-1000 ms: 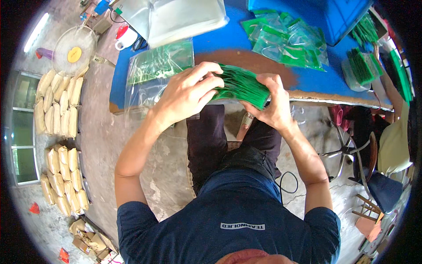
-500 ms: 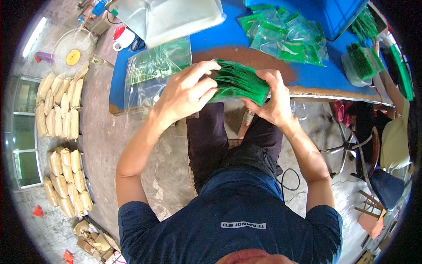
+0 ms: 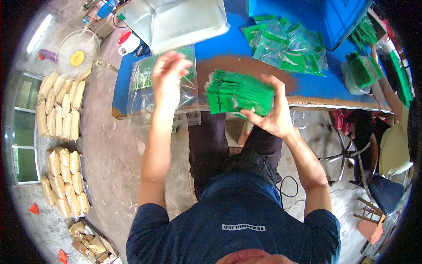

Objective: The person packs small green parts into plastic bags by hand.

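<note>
Blur softens the person's left hand (image 3: 169, 72), raised with loosely bent fingers over a flat, clear plastic bag (image 3: 187, 92) with green sheets inside; whether the fingers pinch anything, I cannot tell. The person's right hand (image 3: 277, 108) grips the right end of one thick, fanned stack of bright green packets (image 3: 241, 92), thumb below and fingers above, partly covering that end. The stack is held at the near edge of the blue-topped table (image 3: 215, 44); whether it touches the tabletop cannot be made out. A co-worker's bare forearm (image 3: 393, 99) comes in at the right, its hand mostly hidden. The top edge cuts off a pile of large, translucent plastic sheets (image 3: 189, 26) and a blue plastic bin (image 3: 351, 22).

Counted, there are one stack in hand, one white mug with a red lid (image 3: 129, 45), one round fan with a yellow centre (image 3: 77, 58) and two piles of tan filled sacks. The stack's packets lie too close to count, as do the overlapping clear-and-green packets (image 3: 290, 50) beyond it.

One clear plastic tub (image 3: 349, 82) holds upright green packets; the bin's contents are unclear.
</note>
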Motion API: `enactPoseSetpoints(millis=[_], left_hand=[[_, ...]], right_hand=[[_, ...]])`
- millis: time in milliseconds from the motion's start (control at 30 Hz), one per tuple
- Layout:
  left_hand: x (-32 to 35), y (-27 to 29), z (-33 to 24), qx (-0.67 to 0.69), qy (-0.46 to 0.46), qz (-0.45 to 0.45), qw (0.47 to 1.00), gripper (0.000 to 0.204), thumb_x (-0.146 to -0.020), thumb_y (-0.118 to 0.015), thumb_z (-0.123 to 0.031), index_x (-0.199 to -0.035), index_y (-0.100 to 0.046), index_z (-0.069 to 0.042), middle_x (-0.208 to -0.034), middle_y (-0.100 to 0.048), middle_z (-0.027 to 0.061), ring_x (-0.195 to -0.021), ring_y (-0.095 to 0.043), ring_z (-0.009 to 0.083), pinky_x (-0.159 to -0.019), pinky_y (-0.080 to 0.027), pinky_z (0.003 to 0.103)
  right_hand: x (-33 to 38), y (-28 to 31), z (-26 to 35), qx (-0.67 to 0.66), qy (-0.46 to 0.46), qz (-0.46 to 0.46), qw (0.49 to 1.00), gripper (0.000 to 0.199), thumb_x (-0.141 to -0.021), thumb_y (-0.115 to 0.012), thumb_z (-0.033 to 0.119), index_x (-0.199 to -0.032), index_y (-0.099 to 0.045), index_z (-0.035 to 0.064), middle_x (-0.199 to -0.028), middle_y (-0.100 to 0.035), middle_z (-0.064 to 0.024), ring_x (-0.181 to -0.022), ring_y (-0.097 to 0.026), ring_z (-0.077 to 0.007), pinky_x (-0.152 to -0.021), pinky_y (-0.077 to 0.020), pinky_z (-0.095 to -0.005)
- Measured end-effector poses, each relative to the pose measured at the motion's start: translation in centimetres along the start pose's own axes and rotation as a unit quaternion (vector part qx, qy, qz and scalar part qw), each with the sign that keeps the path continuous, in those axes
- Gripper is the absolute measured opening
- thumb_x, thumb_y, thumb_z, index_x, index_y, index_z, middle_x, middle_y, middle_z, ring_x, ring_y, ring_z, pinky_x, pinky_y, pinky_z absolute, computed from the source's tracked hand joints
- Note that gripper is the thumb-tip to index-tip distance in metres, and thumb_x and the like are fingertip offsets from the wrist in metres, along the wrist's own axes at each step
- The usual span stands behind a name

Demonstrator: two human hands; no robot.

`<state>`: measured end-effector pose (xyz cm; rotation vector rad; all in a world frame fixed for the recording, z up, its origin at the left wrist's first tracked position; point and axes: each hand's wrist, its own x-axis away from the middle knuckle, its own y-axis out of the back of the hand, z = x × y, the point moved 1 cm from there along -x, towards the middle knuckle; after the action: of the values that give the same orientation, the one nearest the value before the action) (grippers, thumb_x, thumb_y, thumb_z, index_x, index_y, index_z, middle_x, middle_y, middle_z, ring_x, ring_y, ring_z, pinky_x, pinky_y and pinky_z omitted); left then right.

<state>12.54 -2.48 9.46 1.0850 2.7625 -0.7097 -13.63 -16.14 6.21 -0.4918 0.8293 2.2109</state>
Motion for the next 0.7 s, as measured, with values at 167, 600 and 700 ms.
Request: enactPoseSetpoints(millis=[167,600,700], left_hand=[[2.6,-5.5,3.5,0.095,0.244,0.151,0.953,0.077,-0.098,-0.039,-0.060,-0.143,-0.042,0.002,-0.136,-0.056,0.0199,-0.123,-0.056,0.0305,-0.107,-0.042,0.043],[3.8,-6.7,7.5,0.154,0.319,0.193,0.915,0.049,-0.105,-0.047,-0.032,-0.145,-0.044,-0.004,-0.148,-0.049,0.0109,-0.130,-0.053,0.0250,-0.107,-0.046,0.041],[2.6,-6.3,7.7,0.241,0.402,0.174,0.866,0.048,-0.106,-0.041,-0.034,-0.144,-0.045,-0.004,-0.149,-0.047,0.0117,-0.131,-0.052,0.0276,-0.108,-0.045,0.044]], right_hand=[[0.2,1.3,0.7,-0.341,-0.158,0.101,0.921,0.087,-0.072,-0.086,0.013,-0.142,-0.034,0.0045,-0.125,-0.055,-0.0088,-0.122,-0.052,-0.0201,-0.104,-0.0427,-0.0357],[-1.5,1.1,-1.7,-0.359,-0.359,0.113,0.854,0.060,-0.079,-0.083,0.021,-0.128,-0.054,-0.0003,-0.114,-0.066,-0.0093,-0.102,-0.064,-0.0183,-0.092,-0.0505,-0.0334],[-2.1,1.2,-1.9,-0.413,-0.409,0.118,0.805,0.057,-0.083,-0.079,0.028,-0.127,-0.056,0.0008,-0.116,-0.066,-0.0096,-0.102,-0.065,-0.0206,-0.094,-0.0509,-0.0356]])
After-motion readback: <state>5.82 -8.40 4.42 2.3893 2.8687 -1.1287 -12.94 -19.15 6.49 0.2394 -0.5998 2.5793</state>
